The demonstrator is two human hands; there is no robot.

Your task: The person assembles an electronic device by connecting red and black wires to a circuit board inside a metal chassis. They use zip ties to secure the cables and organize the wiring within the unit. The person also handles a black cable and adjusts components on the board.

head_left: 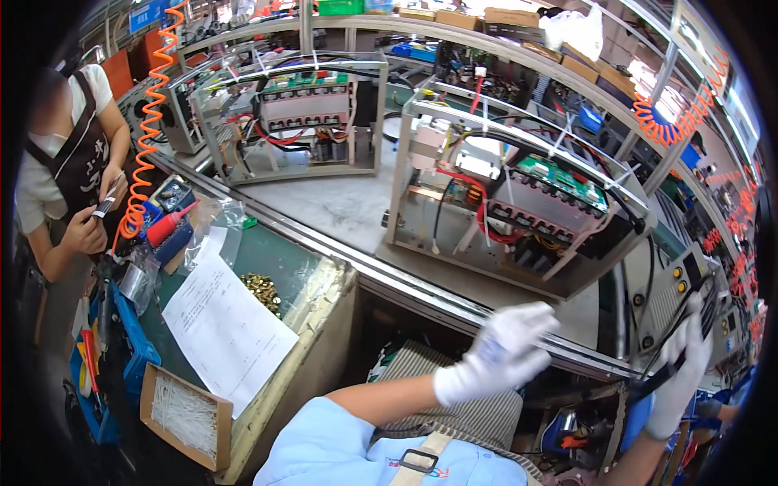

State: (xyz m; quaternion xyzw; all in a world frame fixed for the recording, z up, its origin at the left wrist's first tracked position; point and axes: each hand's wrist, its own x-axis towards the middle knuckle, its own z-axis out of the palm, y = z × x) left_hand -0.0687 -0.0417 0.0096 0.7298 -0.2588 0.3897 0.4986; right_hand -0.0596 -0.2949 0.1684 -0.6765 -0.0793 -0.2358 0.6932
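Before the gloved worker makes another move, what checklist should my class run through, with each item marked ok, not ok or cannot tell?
1. Both hands gloved: ok; left hand and right hand wear white gloves.
2. Left hand free: ok; no item shows in it.
3. Right hand's grip: cannot tell; a black strip shows against it, but the finger closure is unclear.
4. Loose lead secured: not ok; a white connector dangles at the front of the nearer open-frame chassis.
5. Printed sheet uncrumpled: ok; it lies beside the brass fittings.
6. Chassis screws tight: cannot tell.
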